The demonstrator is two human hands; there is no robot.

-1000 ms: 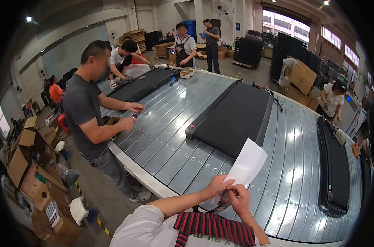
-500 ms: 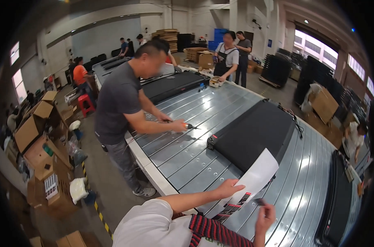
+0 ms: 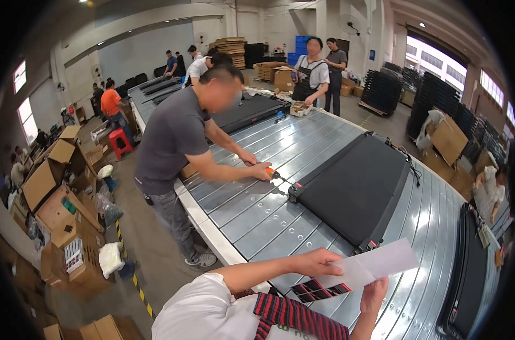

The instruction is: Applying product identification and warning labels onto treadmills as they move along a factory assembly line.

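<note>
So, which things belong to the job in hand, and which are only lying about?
In use:
white sheet, in the left hand, right hand at its edge;
red-and-black labels;
probably the black flat unit.

Lying about, apparently:
red stool;
open cardboard boxes;
white bundle.

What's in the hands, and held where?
Sheet: left hand pinches its upper edge, near the dark labels; right hand is at the lower edge, grip unclear.
</note>
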